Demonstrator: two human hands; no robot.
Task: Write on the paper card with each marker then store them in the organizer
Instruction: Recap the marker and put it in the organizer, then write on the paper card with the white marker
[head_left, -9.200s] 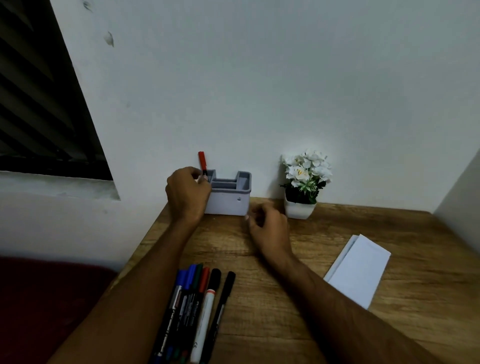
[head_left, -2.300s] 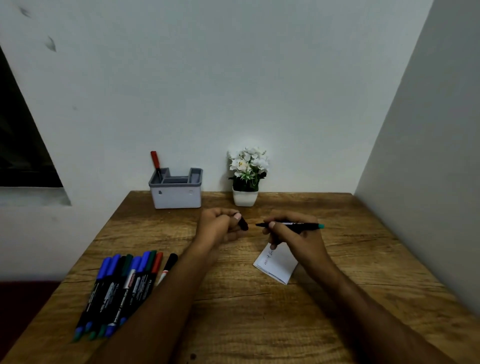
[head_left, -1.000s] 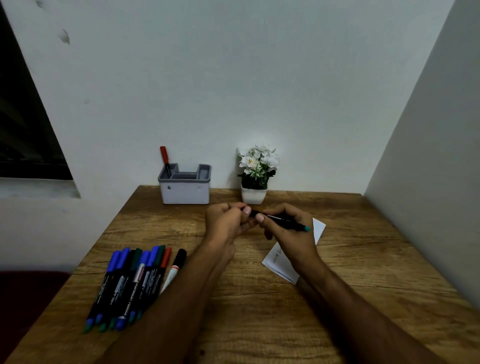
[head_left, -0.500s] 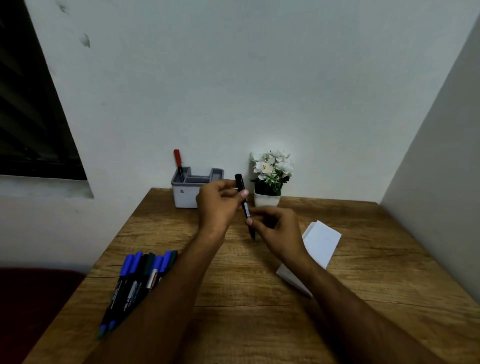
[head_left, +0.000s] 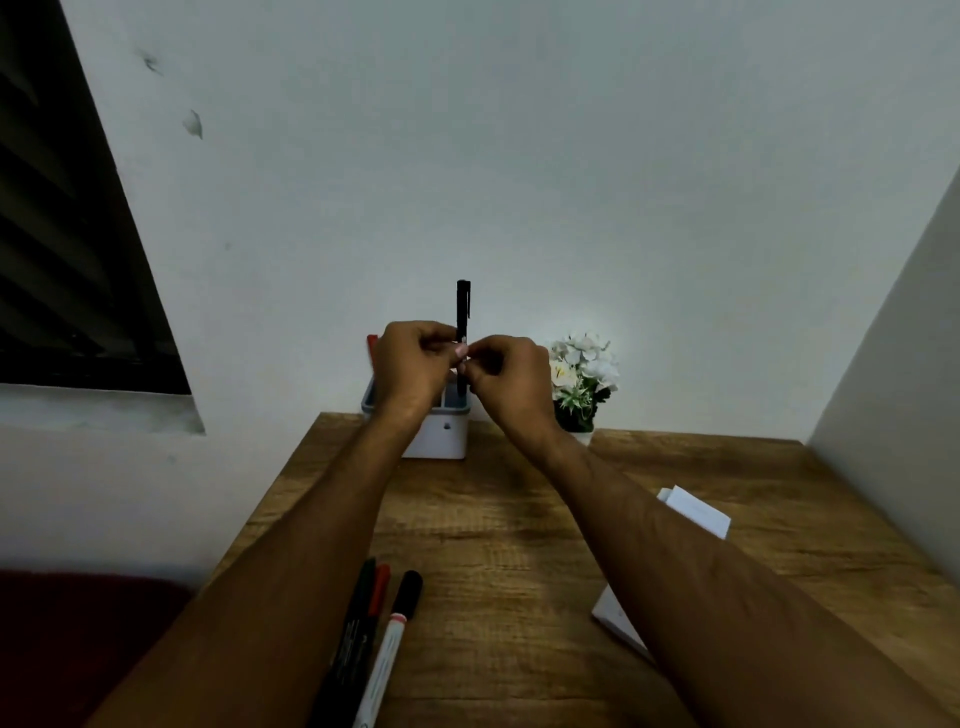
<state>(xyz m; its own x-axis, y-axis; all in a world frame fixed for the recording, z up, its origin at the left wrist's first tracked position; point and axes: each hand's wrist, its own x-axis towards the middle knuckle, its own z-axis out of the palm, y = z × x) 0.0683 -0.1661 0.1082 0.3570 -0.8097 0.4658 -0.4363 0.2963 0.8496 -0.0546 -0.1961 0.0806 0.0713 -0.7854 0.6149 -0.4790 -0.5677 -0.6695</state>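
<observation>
A capped black marker (head_left: 463, 306) stands upright over the grey organizer (head_left: 441, 436) at the table's back edge. My left hand (head_left: 415, 371) and my right hand (head_left: 506, 376) both pinch the marker's middle, fingertips touching; its lower end dips into the organizer behind my hands. A red marker (head_left: 372, 344) sticks out of the organizer's left side, mostly hidden by my left hand. The white paper card (head_left: 693, 512) lies on the right of the table, partly under my right forearm. Remaining markers (head_left: 382, 629) lie near the front left edge, partly covered by my left arm.
A small white pot of white flowers (head_left: 582, 382) stands just right of the organizer. The wooden table (head_left: 498, 545) meets a wall at the back and another on the right. Its left edge drops to a dark red surface (head_left: 78, 639).
The marker was capped, turned upright and carried from over the card to above the organizer. Both hands rose and moved back with it. The view shifted left, leaving the card at the right.
</observation>
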